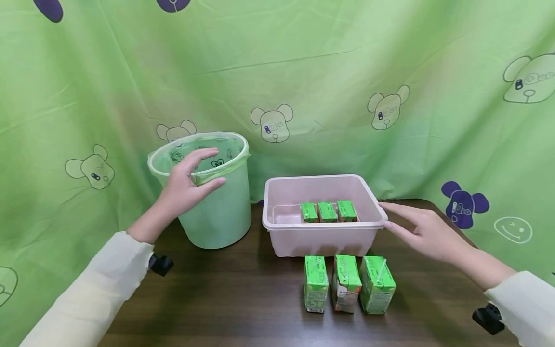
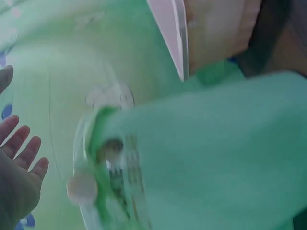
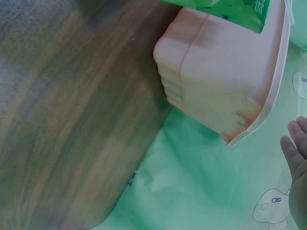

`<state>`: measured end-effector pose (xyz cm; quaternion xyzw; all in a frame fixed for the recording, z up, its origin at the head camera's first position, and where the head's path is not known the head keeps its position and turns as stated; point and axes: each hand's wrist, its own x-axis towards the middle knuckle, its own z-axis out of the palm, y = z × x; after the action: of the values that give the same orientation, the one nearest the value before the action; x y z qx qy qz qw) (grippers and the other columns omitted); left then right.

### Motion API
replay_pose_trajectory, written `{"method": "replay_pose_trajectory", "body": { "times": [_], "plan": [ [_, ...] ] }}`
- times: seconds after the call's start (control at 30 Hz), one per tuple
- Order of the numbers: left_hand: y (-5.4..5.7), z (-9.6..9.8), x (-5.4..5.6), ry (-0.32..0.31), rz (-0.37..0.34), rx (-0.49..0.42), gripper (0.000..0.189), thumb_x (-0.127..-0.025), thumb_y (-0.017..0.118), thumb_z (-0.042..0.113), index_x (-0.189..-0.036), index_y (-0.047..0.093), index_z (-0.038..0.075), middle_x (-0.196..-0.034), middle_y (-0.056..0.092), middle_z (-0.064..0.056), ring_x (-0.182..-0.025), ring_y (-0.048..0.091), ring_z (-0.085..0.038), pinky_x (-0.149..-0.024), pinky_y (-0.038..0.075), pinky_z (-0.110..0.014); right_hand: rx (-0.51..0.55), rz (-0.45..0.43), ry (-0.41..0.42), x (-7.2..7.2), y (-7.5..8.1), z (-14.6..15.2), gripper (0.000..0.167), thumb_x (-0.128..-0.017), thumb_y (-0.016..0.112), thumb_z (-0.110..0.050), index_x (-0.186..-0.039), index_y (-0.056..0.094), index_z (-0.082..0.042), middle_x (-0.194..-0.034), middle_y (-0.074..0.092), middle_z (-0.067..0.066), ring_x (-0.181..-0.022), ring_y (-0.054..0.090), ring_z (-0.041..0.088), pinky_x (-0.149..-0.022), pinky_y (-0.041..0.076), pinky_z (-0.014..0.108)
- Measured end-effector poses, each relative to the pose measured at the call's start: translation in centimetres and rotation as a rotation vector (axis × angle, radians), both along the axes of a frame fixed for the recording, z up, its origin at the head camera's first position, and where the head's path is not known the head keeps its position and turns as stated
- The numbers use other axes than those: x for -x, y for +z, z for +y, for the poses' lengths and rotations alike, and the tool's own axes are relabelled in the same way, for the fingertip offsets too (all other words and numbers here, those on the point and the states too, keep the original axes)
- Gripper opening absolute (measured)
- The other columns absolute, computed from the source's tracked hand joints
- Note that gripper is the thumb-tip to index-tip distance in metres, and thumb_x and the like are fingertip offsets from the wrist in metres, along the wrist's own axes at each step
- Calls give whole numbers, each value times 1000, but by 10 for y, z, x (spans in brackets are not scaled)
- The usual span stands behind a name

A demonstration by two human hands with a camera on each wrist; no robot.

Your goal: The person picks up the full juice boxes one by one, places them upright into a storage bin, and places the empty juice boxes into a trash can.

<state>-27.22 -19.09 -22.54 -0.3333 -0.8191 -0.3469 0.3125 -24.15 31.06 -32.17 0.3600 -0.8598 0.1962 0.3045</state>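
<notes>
My left hand (image 1: 184, 185) is in front of the rim of a green trash bin (image 1: 217, 212) lined with a thin green bag, thumb and fingers spread with nothing between them. In the left wrist view, its fingers (image 2: 34, 148) are extended. Beside the right rim of a pale pink plastic tub (image 1: 321, 241) is my right hand (image 1: 429, 233), fingers straight; whether the tips touch the rim is unclear. Inside the tub stand a row of three green drink cartons (image 1: 327, 212). On the table in front are three more: a left carton (image 1: 315, 284), a middle carton (image 1: 346, 284) and a right carton with a straw (image 1: 377, 284).
A dark wooden table (image 1: 225, 299) bears the bin and tub. Behind them hangs a green curtain (image 1: 321, 58) printed with bear faces, which also covers both sides. The bin stands left of the tub, a narrow gap between them.
</notes>
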Motion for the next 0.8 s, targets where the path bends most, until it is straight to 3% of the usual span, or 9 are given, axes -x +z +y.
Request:
{"method": "replay_pose_trajectory", "body": {
  "times": [0.13,0.3,0.4,0.53,0.63,0.8],
  "plan": [
    [-2,-23,-2,75,-6,10,58,-82,79,15,-134,56,7,-137,55,-9,-131,44,-24,-110,33,-47,14,-23,-46,-9,-4,3,54,-79,76,-2,-130,62,-10,-119,68,7,-92,61,1,-69,47,13],
    [-11,-47,-2,145,-3,13,59,-83,77,15,-137,53,8,-142,51,-8,-132,43,-30,-109,31,-55,51,-83,-61,-20,-9,4,50,-80,75,-1,-128,64,-9,-117,68,7,-78,56,-3,-64,43,11],
    [-17,-59,-1,187,28,35,60,-84,76,19,-138,52,8,-143,49,-11,-131,43,-33,-109,31,-57,94,-138,-45,-27,-12,3,48,-82,74,0,-128,63,-9,-118,68,3,-66,46,-8,-55,40,10],
    [-25,-74,1,242,51,70,63,-86,73,27,-141,49,7,-146,46,-14,-135,39,-35,-111,27,-57,132,-189,-18,-33,-17,3,48,-83,72,1,-129,62,-10,-124,64,-7,-82,55,-9,-62,42,7],
    [-31,-84,3,278,71,95,64,-88,71,29,-142,47,7,-146,45,-15,-135,38,-37,-112,26,-55,133,-201,23,-34,-22,2,51,-82,72,4,-130,61,-9,-128,62,-9,-114,53,-5,-86,41,7],
    [-39,-97,5,332,95,154,68,-90,68,33,-147,41,7,-148,42,-15,-135,37,-40,-112,27,-54,127,-214,106,-36,-31,0,58,-78,73,5,-133,57,-7,-130,61,2,-121,49,-1,-97,35,8]
  ]
}}
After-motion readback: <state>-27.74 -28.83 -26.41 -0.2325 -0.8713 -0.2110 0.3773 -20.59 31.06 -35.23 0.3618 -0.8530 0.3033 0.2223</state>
